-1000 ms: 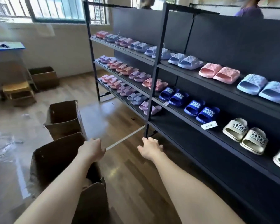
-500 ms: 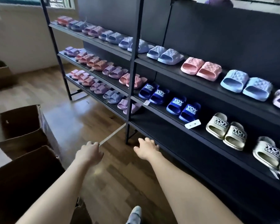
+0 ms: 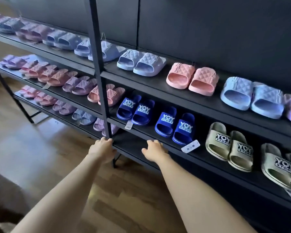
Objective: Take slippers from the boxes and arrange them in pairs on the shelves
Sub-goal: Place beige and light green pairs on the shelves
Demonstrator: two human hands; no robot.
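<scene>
Two bare hands reach out ahead of me, and neither holds anything. The left hand point(image 3: 102, 148) hangs with its fingers loosely curled at the foot of the black metal upright post point(image 3: 99, 81); I cannot tell whether it touches the post. The right hand point(image 3: 154, 150) is just as slack and hovers at the front lip of the black metal shelving rack point(image 3: 158, 84).

The slippers are already on the tiers. At one o'clock from the right hand are the dark blue rubber slides with white lettering point(image 3: 175, 126), with a white paper price tag point(image 3: 191, 145) just beside them. At three o'clock sit the olive rubber slides point(image 3: 228, 145), and higher up, at one o'clock, the pink quilted foam slippers point(image 3: 191, 79).

Each pair sits touching, toes outward, and like models are grouped, I judge so that the display reads at a glance. The boxes are out of view, and the bare tier between my hands looks like the next slot to fill.
</scene>
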